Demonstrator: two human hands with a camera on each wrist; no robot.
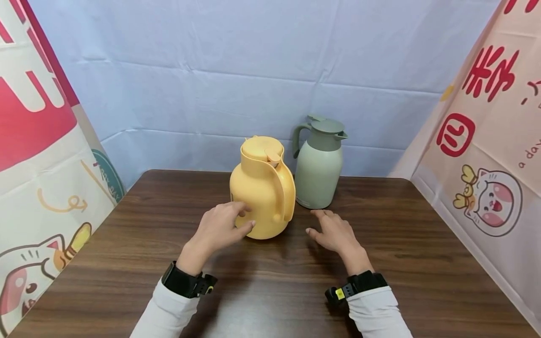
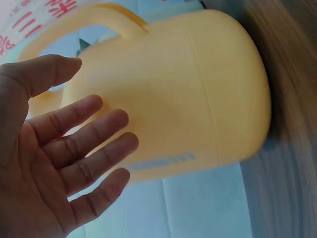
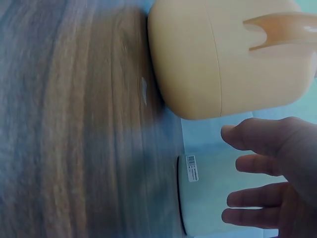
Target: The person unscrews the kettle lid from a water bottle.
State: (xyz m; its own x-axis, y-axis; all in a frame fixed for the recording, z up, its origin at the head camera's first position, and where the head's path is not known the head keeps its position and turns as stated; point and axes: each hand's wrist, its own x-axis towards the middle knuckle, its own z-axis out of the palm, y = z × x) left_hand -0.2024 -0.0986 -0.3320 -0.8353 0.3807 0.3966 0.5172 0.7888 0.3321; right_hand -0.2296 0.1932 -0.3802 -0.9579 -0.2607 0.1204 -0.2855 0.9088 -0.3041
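Observation:
A yellow thermos jug [image 1: 258, 197] stands upright on the table, its handle towards the right and front in the head view. Behind it to the right is a green thermos jug [image 1: 318, 176] with a darker green lid and its handle on the left. My left hand [image 1: 221, 227] is at the yellow jug's left front side, fingers spread and slightly bent; in the left wrist view the palm [image 2: 47, 163] holds nothing. My right hand [image 1: 336, 234] hovers in front of the green jug, fingers loosely extended. In the right wrist view its thumb [image 3: 262, 135] is apart from both jugs.
The dark wooden table [image 1: 127, 263] ends at a pale blue cloth backdrop [image 1: 211, 84]. Printed cloths hang at the left [image 1: 38, 155] and right [image 1: 482, 155] sides. The two jugs stand close together near the table's back edge.

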